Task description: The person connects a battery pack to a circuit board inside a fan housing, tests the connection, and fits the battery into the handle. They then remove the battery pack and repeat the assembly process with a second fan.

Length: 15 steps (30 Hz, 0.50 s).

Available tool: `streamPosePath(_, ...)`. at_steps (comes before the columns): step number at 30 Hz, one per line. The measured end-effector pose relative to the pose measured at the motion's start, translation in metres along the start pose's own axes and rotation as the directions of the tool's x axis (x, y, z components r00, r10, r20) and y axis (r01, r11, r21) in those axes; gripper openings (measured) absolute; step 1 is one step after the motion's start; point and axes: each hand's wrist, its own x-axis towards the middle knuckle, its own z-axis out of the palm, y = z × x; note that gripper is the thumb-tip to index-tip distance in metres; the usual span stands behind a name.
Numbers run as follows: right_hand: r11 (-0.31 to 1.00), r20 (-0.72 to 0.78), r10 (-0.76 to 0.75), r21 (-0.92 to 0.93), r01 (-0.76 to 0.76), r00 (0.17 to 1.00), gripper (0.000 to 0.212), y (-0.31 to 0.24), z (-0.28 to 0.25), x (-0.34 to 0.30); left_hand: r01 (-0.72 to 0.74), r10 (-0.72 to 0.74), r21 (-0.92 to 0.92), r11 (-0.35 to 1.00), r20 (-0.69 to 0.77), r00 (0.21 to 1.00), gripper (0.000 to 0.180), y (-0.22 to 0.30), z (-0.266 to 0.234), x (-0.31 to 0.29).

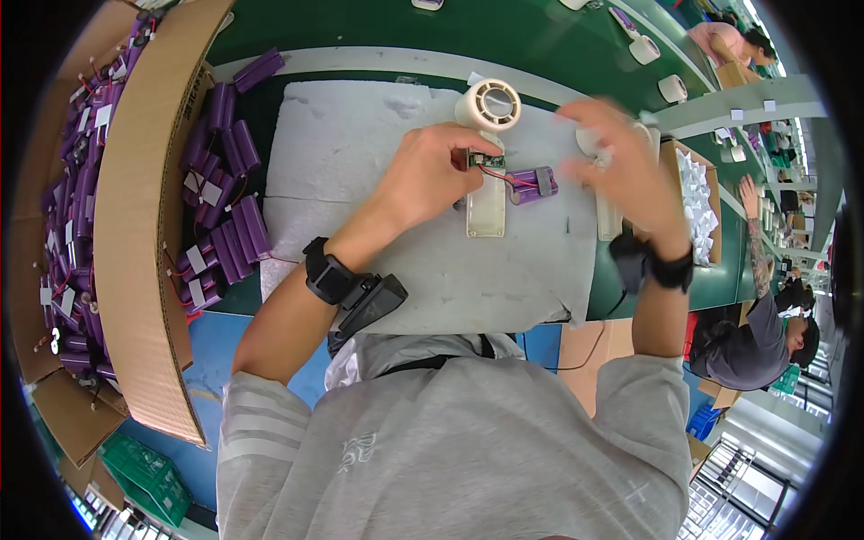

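My left hand (427,171) is closed in a pinch on a small green circuit board (487,161). The board sits over the upper part of a cream-white handheld fan casing (486,218), whose round slotted head (495,104) points away from me. Thin red wires run from the board to a purple battery pack (534,186), which lies just right of the casing on the grey mat. Blurred by motion, my right hand (625,166) is above the mat's right edge, thumb and fingers apart, with nothing visible in it. Another white casing (608,211) lies partly hidden under it.
A tall cardboard box (135,216) full of purple battery packs stands at the left, with more packs (238,238) between it and the padded mat (360,135). On the right is a box of small white parts (697,198). More white fan parts (643,49) lie farther back. Co-workers sit along the right.
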Motion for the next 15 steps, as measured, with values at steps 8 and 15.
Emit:
streamPosePath(8,0.842,0.393,0.245,0.367,-0.395,0.886,0.049,-0.020,0.035,-0.015,-0.065,0.068,0.121,0.990,-0.013,0.998,0.034,0.007,-0.003,0.003)
streamPosePath(15,-0.081,0.584,0.273,0.806,-0.586,0.765,0.078,-0.037,0.043,-0.033,-0.111,0.104,0.155,0.982,0.055,0.993,0.035,0.000,-0.010,0.005)
